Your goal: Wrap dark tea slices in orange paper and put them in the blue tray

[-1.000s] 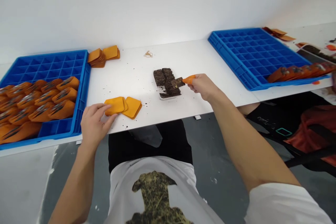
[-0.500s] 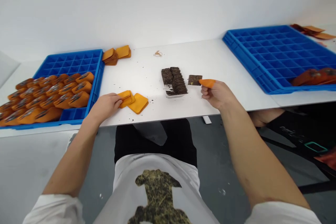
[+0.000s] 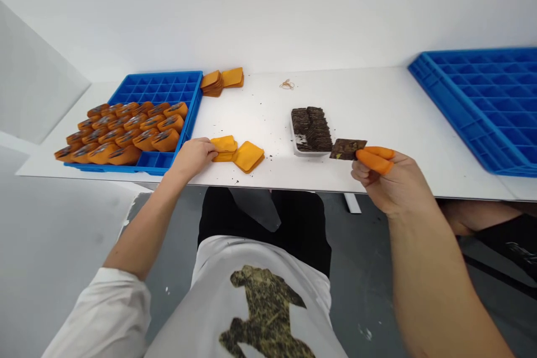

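Observation:
My left hand [image 3: 195,158] is closed, fingertips pinching the edge of a flat orange pouch [image 3: 222,144] on a small pile at the table's front. Touching that pile on its right is another stack of orange pouches [image 3: 249,156], turned cornerwise. My right hand [image 3: 388,176], with orange covers on its thumb and finger, pinches a thin dark brown square piece [image 3: 348,149] above the table. Between my hands, nearer the right, a white tray [image 3: 312,153] holds two rows of dark squares [image 3: 318,130] standing on edge.
At left, a blue compartment tray [image 3: 196,117] holds rows of filled orange pouches [image 3: 126,137]. Behind it lie more flat orange pouches [image 3: 212,83]. Thin rubber bands [image 3: 287,84] lie near the wall. Another blue tray [image 3: 448,106] is at right, with a person's arm [image 3: 478,215] below it.
The camera view has swung left, so the table things sit farther right. My right hand has drawn the dark square toward me. My left hand keeps its pinch at the orange pile.

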A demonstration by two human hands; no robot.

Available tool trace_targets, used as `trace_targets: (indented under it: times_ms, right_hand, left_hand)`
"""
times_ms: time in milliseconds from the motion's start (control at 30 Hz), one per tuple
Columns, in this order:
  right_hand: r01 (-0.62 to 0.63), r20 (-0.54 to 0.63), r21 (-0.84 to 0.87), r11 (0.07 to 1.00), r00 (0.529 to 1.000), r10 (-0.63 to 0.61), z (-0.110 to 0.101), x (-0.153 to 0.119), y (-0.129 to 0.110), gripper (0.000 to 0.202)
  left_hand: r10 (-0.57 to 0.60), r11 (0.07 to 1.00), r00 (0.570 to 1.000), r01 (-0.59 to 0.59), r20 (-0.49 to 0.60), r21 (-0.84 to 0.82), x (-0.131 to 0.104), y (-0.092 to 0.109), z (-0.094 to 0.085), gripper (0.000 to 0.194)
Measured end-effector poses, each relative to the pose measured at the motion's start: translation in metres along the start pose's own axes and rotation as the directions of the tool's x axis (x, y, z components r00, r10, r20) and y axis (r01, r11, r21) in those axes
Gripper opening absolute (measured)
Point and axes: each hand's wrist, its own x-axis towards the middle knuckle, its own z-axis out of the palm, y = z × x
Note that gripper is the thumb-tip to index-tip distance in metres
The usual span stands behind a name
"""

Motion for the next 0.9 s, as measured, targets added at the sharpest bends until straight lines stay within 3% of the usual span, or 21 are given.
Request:
trace_targets:
  times_ms: [100,200,300,367,467,533,633,767,900]
  right_hand:
    - [0.040,-0.003,0.006,0.999,0.999,-0.040,0.008,-0.010,-0.006,0.059]
    - [0.098,-0.020,0.012,0.995,0.995,-0.098,0.020,-0.020,-0.014,0.055]
    - [0.179,-0.049,0.001,0.984,0.983,-0.178,0.043,-0.035,-0.027,0.044]
    - [0.269,-0.018,-0.037,0.962,0.963,-0.270,0.063,-0.050,-0.037,0.035]
    - [0.457,0.212,-0.130,0.880,0.879,-0.426,0.093,-0.073,-0.053,0.015]
    - [0.591,0.378,-0.192,0.783,0.781,-0.497,0.109,-0.082,-0.061,0.002]
    - [0.734,0.544,-0.310,0.604,0.658,-0.521,0.122,-0.085,-0.067,0.010]
    - [0.828,0.684,-0.447,0.337,0.560,-0.467,0.125,-0.077,-0.067,0.019]
    - [0.865,0.786,-0.502,0.000,0.457,-0.417,0.125,-0.075,-0.065,0.031]
  left_hand:
    - [-0.039,0.994,0.968,0.012,-0.247,-0.111,-0.009,0.001,-0.005,0.025]
    - [-0.135,0.925,0.903,-0.032,-0.408,-0.378,-0.022,0.012,-0.011,0.022]
    - [-0.233,0.774,0.883,-0.085,-0.407,-0.628,-0.035,0.031,-0.015,0.031]
    - [-0.258,0.661,0.902,-0.096,-0.345,-0.744,-0.042,0.045,-0.014,0.035]
    - [-0.239,0.550,0.944,-0.062,-0.228,-0.833,-0.049,0.063,-0.006,0.033]
    - [-0.221,0.531,0.954,-0.058,-0.204,-0.846,-0.051,0.070,-0.001,0.034]
    - [-0.185,0.527,0.955,-0.102,-0.231,-0.844,-0.052,0.076,0.001,0.040]
    - [-0.117,0.549,0.954,-0.168,-0.275,-0.818,-0.053,0.081,-0.004,0.042]
    - [-0.062,0.657,0.943,-0.207,-0.327,-0.724,-0.056,0.087,-0.010,0.036]
